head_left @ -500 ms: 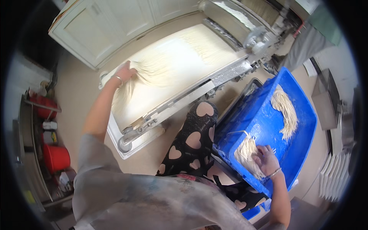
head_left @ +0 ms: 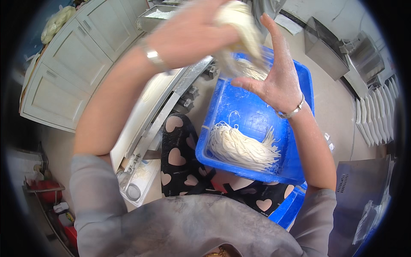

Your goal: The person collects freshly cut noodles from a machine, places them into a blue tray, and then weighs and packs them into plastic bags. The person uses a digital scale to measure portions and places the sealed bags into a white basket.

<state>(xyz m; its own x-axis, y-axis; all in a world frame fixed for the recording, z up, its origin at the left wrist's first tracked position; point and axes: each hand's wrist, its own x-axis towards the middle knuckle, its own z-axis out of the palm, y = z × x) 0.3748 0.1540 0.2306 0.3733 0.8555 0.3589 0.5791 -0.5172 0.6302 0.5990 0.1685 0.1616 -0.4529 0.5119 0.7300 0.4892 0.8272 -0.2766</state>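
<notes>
Noodles (head_left: 239,30), a pale floury bundle, now lifted to upper centre of frame, clasped in left hand (head_left: 192,36) with fingers closed around them; half a second ago that hand lay far off on the machine's dough sheet. Right hand (head_left: 274,81), risen from the tub, spread open beside the bundle, touching its lower strands. Likely a fresh portion brought over. Below, blue tub (head_left: 257,115) holding another noodle heap (head_left: 242,147). Left: noodle machine (head_left: 171,103), white cabinets (head_left: 72,64); beige floor around.

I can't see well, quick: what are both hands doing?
Left hand: closed around a pale floury bundle of fresh noodles.
Right hand: open, fingers spread, beside that bundle.
</notes>
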